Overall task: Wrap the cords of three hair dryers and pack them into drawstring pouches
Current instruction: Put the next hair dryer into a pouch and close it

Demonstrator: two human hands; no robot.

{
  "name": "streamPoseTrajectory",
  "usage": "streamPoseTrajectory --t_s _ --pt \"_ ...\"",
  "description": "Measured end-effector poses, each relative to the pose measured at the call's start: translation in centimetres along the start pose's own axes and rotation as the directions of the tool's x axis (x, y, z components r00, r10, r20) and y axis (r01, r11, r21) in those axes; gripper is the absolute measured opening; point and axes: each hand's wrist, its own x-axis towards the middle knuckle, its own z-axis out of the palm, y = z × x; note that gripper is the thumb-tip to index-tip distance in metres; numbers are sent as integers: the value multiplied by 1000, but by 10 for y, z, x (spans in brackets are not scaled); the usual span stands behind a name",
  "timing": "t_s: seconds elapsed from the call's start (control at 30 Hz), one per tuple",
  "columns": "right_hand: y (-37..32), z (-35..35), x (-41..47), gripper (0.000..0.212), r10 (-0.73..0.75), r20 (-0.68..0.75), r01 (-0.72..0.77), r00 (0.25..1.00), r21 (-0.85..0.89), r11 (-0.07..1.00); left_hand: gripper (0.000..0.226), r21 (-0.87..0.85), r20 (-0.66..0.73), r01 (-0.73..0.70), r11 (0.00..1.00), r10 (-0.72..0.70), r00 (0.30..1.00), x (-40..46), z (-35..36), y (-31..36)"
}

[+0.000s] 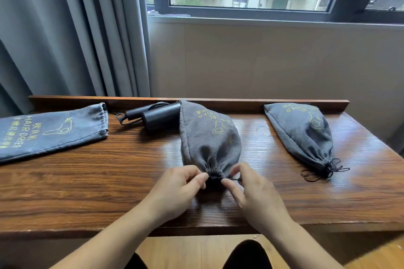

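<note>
Both hands, left (179,183) and right (247,185), pinch the thin black drawstring (231,179) at the gathered neck of the middle pouch (207,137) on the worktop (109,177). Soft cloth, probably weighted by a dryer; hold the cord, not fabric.

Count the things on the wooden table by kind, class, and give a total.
Pouches: 3, left, middle, right
Hair dryers in view: 1
Total: 4
</note>
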Motion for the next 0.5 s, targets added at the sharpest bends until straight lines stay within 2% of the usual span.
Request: streamPoseTrajectory --t_s 0.07,0.13,0.27,0.4,0.5 --pt "4 -9 5 36 -61 61 67 996 -94 993 29 32 4 -8 999 8 1000 1 -2 -2" --pt "10 -13 11 45 -139 85 147 987 -101 984 27 45 14 -17 999 16 1000 4 -4 -4" --pt "24 -22 16 46 -211 39 213 977 -95 972 22 43 31 -39 998 38 999 9 -11 -10" --pt "25 -25 16 50 -153 21 154 988 -77 985 25 70 12 -51 996 50 999 12 -10 -17" --pt "11 -22 10 47 -70 22 68 997 70 995 24 94 50 -35 995 30 998 10 -6 -15"
